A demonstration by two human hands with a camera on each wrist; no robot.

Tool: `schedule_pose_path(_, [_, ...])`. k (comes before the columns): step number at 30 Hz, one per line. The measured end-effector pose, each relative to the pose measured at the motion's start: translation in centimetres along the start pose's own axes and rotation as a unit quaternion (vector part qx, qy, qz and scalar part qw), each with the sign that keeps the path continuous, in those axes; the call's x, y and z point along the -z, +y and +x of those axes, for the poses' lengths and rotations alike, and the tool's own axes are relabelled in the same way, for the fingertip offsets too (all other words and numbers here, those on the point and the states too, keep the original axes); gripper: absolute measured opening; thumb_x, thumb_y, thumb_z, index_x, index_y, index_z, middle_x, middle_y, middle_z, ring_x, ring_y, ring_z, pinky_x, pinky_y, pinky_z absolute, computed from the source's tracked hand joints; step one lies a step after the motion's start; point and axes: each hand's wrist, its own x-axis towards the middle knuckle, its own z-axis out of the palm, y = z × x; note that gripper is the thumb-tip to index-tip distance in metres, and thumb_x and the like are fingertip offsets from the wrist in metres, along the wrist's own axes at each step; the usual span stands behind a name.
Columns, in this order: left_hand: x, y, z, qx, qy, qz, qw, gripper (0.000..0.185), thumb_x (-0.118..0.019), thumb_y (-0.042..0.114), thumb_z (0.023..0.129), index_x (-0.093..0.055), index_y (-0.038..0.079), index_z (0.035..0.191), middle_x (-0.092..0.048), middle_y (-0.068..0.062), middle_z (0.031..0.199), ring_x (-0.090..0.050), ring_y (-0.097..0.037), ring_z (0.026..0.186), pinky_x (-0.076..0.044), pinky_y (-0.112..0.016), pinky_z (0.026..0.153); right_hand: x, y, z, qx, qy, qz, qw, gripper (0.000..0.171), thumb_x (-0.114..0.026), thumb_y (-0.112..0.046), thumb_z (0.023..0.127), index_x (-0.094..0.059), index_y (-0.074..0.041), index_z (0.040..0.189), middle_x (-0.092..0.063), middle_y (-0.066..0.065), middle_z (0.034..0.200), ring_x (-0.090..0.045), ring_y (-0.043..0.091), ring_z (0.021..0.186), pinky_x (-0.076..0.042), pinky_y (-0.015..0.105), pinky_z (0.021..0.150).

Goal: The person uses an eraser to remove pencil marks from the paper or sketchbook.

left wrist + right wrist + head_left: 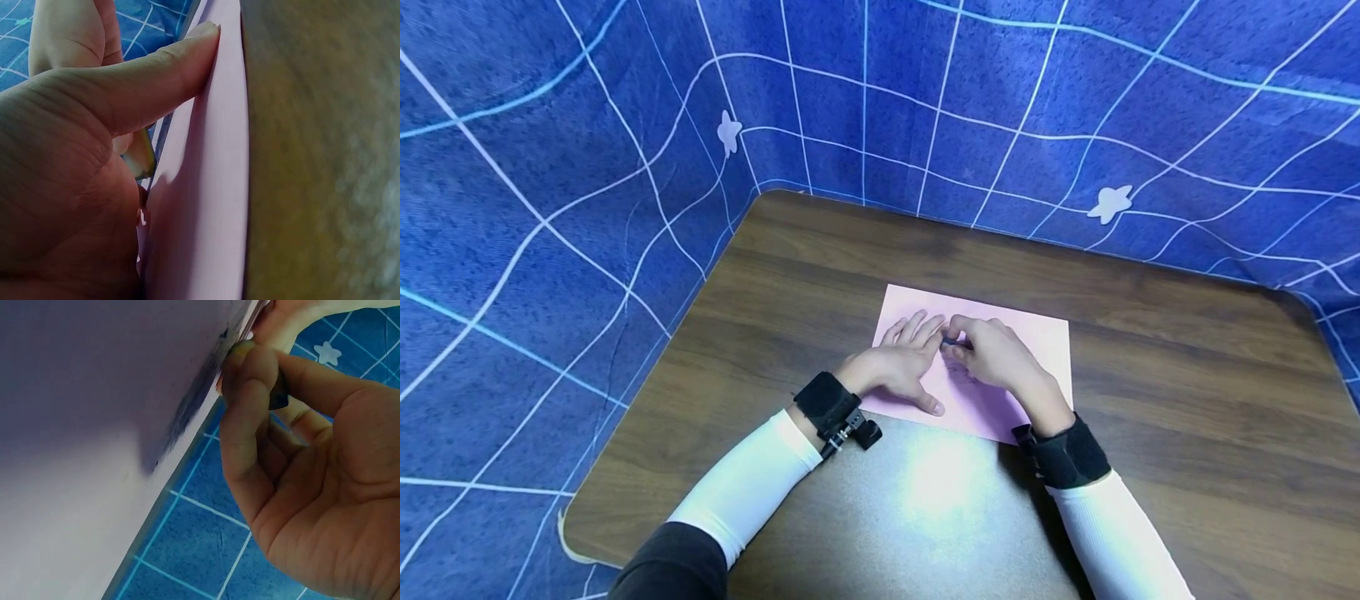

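Observation:
A pink sheet of paper (pixel 1041 337) lies on the table. My left hand (pixel 898 362) rests on its left part, fingers spread and thumb outstretched; in the left wrist view that thumb (pixel 169 75) presses on the paper. Close beside those fingertips, my right hand (pixel 996 354) pinches a short, dark blue, crayon-like piece (pixel 953 342) between thumb and curled fingers. In the right wrist view the piece (pixel 279 394) looks dark and stubby, mostly covered by the fingers; its exact kind I cannot tell. A streaky dark blue smudge (pixel 194 403) marks the paper by the fingertips.
The brown wooden table (pixel 1187 400) extends around the sheet, with a bright light reflection near its front. Blue cloth (pixel 625 167) with white grid lines and stars hangs behind and to the left. Black straps with small cameras (pixel 868 433) circle both wrists.

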Motion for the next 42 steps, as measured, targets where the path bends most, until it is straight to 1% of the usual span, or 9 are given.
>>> schedule_pose_path(3, [0.0, 0.1, 0.0, 0.0, 0.0, 0.003, 1.0, 0.129, -0.07, 0.072, 0.081, 0.003, 0.006, 0.164, 0.02, -0.006, 0.172, 0.025, -0.028, 0.157, 0.01, -0.048, 0.129, 0.0, 0.0, 0.0, -0.01, 0.005, 0.0, 1.0, 0.012, -0.074, -0.021, 0.094, -0.068, -0.012, 0.1, -0.071, -0.002, 0.069, -0.062, 0.012, 0.06, -0.047, 0.035, 0.064])
schedule_pose_path(6, [0.1, 0.1, 0.0, -0.003, 0.002, 0.005, 1.0, 0.13, -0.07, 0.072, 0.081, 0.008, 0.008, 0.164, 0.02, -0.005, 0.172, 0.024, -0.028, 0.157, 0.009, -0.048, 0.129, 0.0, 0.1, 0.0, -0.05, 0.02, -0.012, 0.998, 0.014, -0.074, -0.025, 0.093, -0.069, -0.013, 0.098, -0.071, 0.0, 0.071, -0.062, 0.018, 0.063, -0.046, 0.036, 0.061])
schedule_pose_path(10, [0.1, 0.1, 0.0, -0.002, 0.004, 0.004, 1.0, 0.132, -0.071, 0.071, 0.081, 0.011, 0.01, 0.164, 0.02, -0.005, 0.172, 0.024, -0.028, 0.158, 0.009, -0.048, 0.129, 0.0, 0.6, 0.0, -0.098, 0.055, -0.036, 0.993, 0.012, -0.072, -0.025, 0.093, -0.07, -0.013, 0.097, -0.075, 0.007, 0.081, -0.069, 0.03, 0.073, -0.049, 0.043, 0.059])
schedule_pose_path(14, [0.0, 0.1, 0.0, -0.004, 0.006, 0.001, 1.0, 0.132, -0.071, 0.071, 0.081, 0.012, 0.01, 0.164, 0.019, -0.006, 0.172, 0.023, -0.029, 0.158, 0.008, -0.048, 0.129, 0.0, 1.1, -0.1, -0.112, 0.075, -0.045, 0.99, 0.011, -0.07, -0.023, 0.095, -0.068, -0.012, 0.096, -0.074, 0.009, 0.081, -0.069, 0.034, 0.075, -0.049, 0.046, 0.06])
schedule_pose_path(22, [-0.1, 0.0, 0.1, -0.007, 0.005, -0.005, 0.9999, 0.132, -0.072, 0.07, 0.081, 0.011, 0.007, 0.163, 0.019, -0.007, 0.172, 0.023, -0.029, 0.158, 0.009, -0.05, 0.129, -0.5, 0.6, 0.0, -0.038, 0.052, -0.006, 0.998, 0.012, -0.071, -0.02, 0.096, -0.069, -0.009, 0.1, -0.077, 0.005, 0.078, -0.069, 0.019, 0.066, -0.053, 0.041, 0.063])
schedule_pose_path(25, [0.0, 0.0, 0.1, -0.007, 0.005, -0.003, 1.0, 0.132, -0.071, 0.07, 0.081, 0.01, 0.005, 0.163, 0.019, -0.007, 0.172, 0.024, -0.029, 0.158, 0.009, -0.05, 0.128, -0.5, 0.5, 0.0, -0.02, 0.048, -0.003, 0.999, 0.011, -0.073, -0.021, 0.095, -0.068, -0.012, 0.096, -0.077, 0.002, 0.079, -0.067, 0.017, 0.065, -0.051, 0.038, 0.062])
schedule_pose_path(30, [0.1, 0.0, -0.1, 0.0, 0.004, 0.002, 1.0, 0.131, -0.071, 0.071, 0.081, 0.005, 0.005, 0.164, 0.019, -0.006, 0.172, 0.024, -0.029, 0.158, 0.008, -0.049, 0.129, -0.4, 0.5, 0.0, -0.001, 0.039, -0.012, 0.999, 0.012, -0.074, -0.021, 0.094, -0.066, -0.015, 0.087, -0.074, -0.001, 0.078, -0.06, 0.017, 0.064, -0.044, 0.035, 0.058])
schedule_pose_path(35, [0.2, 0.1, -0.1, 0.001, 0.0, -0.005, 1.0, 0.13, -0.071, 0.071, 0.081, 0.005, 0.005, 0.164, 0.02, -0.006, 0.172, 0.025, -0.028, 0.157, 0.009, -0.049, 0.129, -0.2, 0.3, -0.1, 0.007, 0.013, -0.012, 1.0, 0.008, -0.073, -0.02, 0.093, -0.068, -0.016, 0.091, -0.072, -0.002, 0.078, -0.058, 0.015, 0.065, -0.043, 0.034, 0.059])
schedule_pose_path(42, [-0.5, -0.4, 0.8, 0.0, 0.002, -0.021, 0.9998, 0.134, -0.074, 0.07, 0.079, 0.012, 0.009, 0.163, 0.023, -0.003, 0.171, 0.03, -0.025, 0.156, 0.014, -0.048, 0.127, 0.3, 0.2, -0.6, 0.029, -0.047, 0.004, 0.998, 0.008, -0.073, -0.02, 0.093, -0.066, -0.019, 0.089, -0.06, -0.005, 0.07, -0.051, 0.014, 0.063, -0.038, 0.031, 0.057])
